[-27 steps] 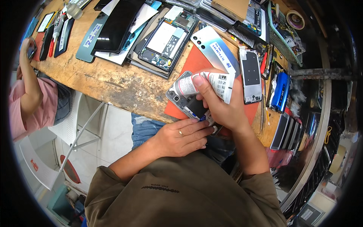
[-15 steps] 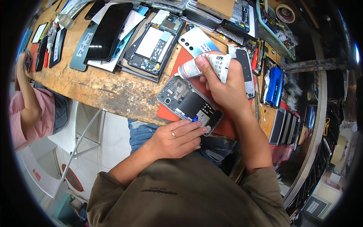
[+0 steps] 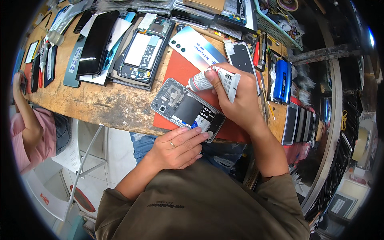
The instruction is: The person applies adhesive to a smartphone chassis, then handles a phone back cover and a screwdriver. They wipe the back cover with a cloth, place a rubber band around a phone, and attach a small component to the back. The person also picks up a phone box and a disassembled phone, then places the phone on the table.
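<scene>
An opened phone with its back off lies on a red-orange mat, its dark battery area and inner parts bare. My left hand presses its fingers together over the phone's lower end, holding it against the mat; the thumb is hidden. In my right hand a white and grey glue tube is pinched at a slant. Its nozzle points down at the phone's far long edge, close to or touching the frame. A silver phone back cover with handwriting lies beyond the tube.
A second opened phone and a black phone lie stacked with others at the far left. Behind my right hand are a dark phone panel, screwdrivers and a blue cylinder. Another person's arm rests at the bench's left.
The nozzle has moved from the phone's far corner along its far long edge, toward the right. My left hand stays on the phone. The whole view has shifted slightly.
</scene>
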